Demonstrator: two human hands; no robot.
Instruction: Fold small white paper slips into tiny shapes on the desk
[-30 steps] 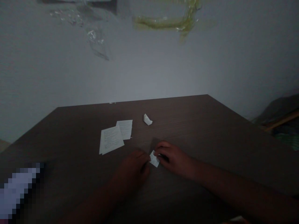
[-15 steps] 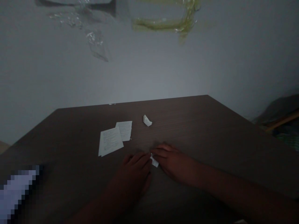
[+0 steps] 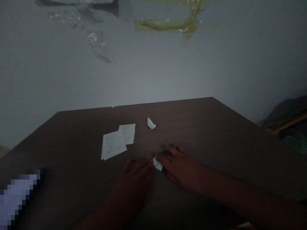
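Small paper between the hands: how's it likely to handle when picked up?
The paper is probably light, being so small. It likely slides if nudged, as the table looks smooth. Lying low, it could be fiddly to pinch.

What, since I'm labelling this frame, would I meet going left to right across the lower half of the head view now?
Pixelated object, front printed sheets, left hand, small paper piece, right hand.

Scraps on the far and near table (image 3: 216, 131)

One paper scrap (image 3: 158, 164) lies between the left hand (image 3: 137, 179) and the right hand (image 3: 183, 169). Another piece (image 3: 151, 123) lies farther back, with overlapping sheets (image 3: 113, 145) to its left. Behind stands the wall (image 3: 153, 73).
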